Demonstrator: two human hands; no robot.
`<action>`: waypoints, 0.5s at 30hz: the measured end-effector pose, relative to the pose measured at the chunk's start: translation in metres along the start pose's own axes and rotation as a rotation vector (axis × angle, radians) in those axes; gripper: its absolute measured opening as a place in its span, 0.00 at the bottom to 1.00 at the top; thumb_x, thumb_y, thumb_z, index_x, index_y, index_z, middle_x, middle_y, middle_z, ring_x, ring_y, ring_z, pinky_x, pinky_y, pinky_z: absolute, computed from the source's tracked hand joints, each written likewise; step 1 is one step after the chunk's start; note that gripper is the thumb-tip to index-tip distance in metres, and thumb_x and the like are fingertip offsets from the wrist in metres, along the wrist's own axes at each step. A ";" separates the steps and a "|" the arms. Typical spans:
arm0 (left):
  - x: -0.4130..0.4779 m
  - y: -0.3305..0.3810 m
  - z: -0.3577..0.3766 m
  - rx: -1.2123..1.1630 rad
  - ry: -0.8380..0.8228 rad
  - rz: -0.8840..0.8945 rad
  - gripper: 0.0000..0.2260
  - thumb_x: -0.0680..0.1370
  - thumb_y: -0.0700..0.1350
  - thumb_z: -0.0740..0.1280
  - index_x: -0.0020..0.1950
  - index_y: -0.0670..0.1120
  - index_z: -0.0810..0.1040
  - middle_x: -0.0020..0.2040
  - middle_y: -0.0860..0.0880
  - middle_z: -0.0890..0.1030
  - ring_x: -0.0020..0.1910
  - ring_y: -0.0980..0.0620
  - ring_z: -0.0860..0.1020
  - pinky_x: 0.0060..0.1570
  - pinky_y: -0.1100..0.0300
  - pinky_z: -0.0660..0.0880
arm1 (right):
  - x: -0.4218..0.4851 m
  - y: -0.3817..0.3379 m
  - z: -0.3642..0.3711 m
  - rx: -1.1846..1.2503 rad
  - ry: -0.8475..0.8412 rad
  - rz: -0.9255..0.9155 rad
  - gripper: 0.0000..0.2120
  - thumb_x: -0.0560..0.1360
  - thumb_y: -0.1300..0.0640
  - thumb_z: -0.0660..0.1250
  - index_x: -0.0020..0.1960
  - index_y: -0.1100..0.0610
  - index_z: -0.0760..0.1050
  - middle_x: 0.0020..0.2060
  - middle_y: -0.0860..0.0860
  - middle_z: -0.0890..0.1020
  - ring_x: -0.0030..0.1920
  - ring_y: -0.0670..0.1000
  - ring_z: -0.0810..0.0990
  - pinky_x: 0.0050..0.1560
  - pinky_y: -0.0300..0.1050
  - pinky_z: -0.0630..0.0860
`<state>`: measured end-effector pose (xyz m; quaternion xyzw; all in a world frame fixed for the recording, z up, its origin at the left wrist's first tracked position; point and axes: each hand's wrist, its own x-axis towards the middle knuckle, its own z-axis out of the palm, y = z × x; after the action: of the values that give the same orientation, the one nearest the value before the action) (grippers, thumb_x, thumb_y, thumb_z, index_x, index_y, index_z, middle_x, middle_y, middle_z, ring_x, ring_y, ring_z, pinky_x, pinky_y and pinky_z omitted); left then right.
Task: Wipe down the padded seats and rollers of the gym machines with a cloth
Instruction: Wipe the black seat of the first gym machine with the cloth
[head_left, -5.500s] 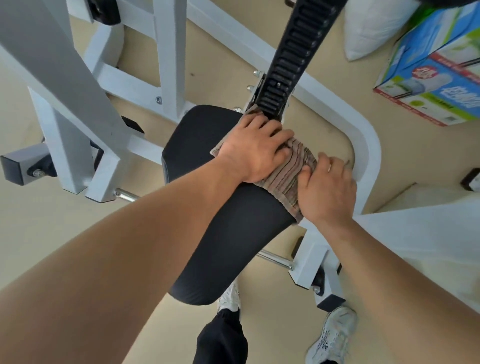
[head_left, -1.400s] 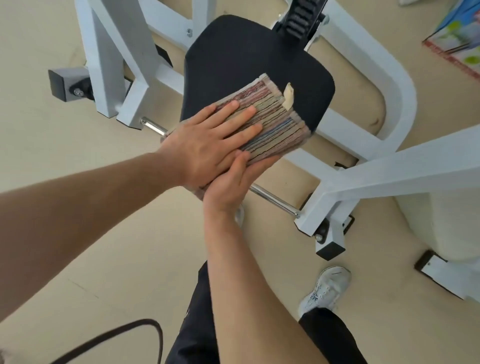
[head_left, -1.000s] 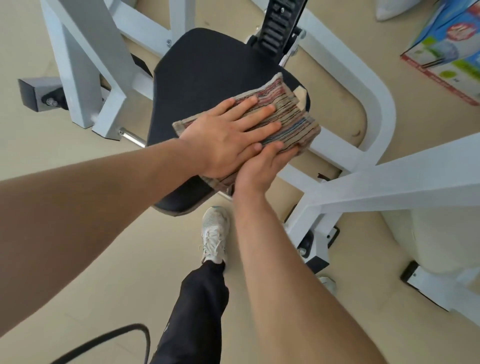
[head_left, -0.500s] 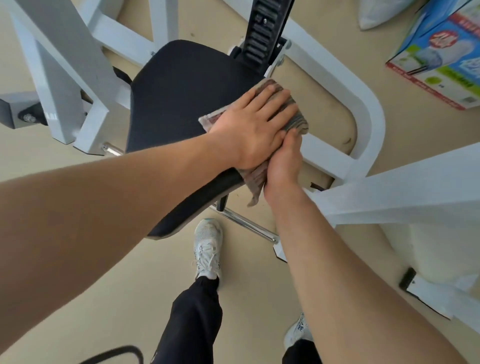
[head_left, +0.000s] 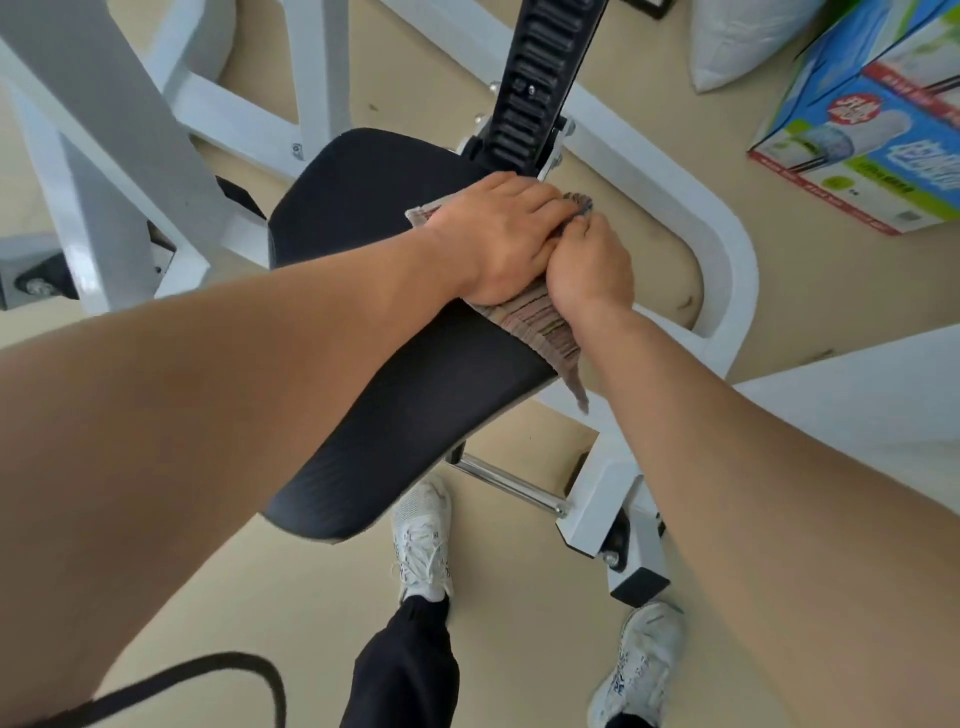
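Left hand (head_left: 498, 236) lies flat, fingers together, pressing the cloth (head_left: 540, 322) onto the far right corner of the black seat (head_left: 395, 374). Right hand (head_left: 589, 265) touches it, fingers curled, gripping the cloth's right edge. Cloth tail hangs off the seat below the right wrist. Black post (head_left: 540, 78) rises just beyond the hands.
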<state>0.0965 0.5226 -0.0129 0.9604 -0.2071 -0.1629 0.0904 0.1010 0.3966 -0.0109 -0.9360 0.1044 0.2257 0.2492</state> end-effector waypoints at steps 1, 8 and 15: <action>-0.003 -0.005 0.000 0.007 0.005 -0.003 0.24 0.84 0.56 0.47 0.76 0.49 0.65 0.73 0.49 0.72 0.73 0.48 0.68 0.75 0.51 0.59 | 0.002 -0.005 0.003 -0.008 0.025 0.006 0.21 0.85 0.51 0.46 0.67 0.58 0.72 0.64 0.56 0.77 0.62 0.58 0.76 0.55 0.49 0.70; -0.030 -0.041 -0.010 0.045 0.021 -0.172 0.24 0.82 0.53 0.52 0.77 0.48 0.63 0.75 0.48 0.69 0.75 0.47 0.66 0.76 0.47 0.56 | 0.003 -0.056 0.020 -0.194 0.036 -0.144 0.22 0.83 0.51 0.47 0.72 0.55 0.68 0.71 0.55 0.71 0.69 0.59 0.69 0.68 0.58 0.65; -0.028 0.002 -0.001 0.044 0.009 -0.329 0.27 0.83 0.54 0.42 0.79 0.44 0.59 0.79 0.44 0.61 0.80 0.44 0.56 0.78 0.44 0.51 | -0.009 -0.007 0.009 -0.189 0.057 -0.281 0.23 0.84 0.46 0.47 0.69 0.56 0.70 0.65 0.57 0.76 0.64 0.58 0.74 0.61 0.54 0.69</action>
<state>0.0717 0.5331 -0.0035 0.9838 -0.0500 -0.1667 0.0425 0.0922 0.4078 -0.0103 -0.9667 -0.0423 0.1707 0.1861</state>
